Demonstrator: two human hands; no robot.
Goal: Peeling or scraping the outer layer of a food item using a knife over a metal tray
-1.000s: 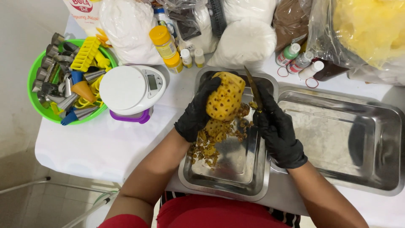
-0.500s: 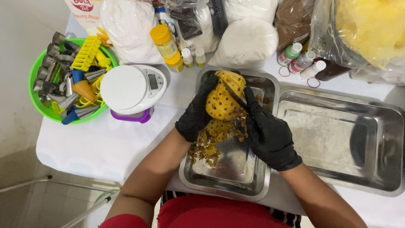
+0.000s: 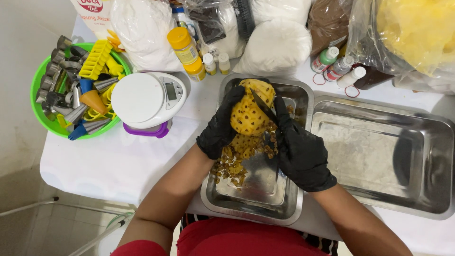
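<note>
left hand (image 3: 222,127) grips pineapple (image 3: 250,110) over steel tray (image 3: 256,208); right hand (image 3: 299,150) grip closed on knife (image 3: 263,107), handle hidden. white-covered tabletop (image 3: 95,161), far bags cut off.

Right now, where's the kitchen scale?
In the head view, the white kitchen scale sits on the table left of the steel tray, between that tray and the green bowl of tools.

Both black-gloved hands reach forward, left hand (image 3: 220,128) fingers curled, right hand (image 3: 301,149) closed in a grip.
</note>
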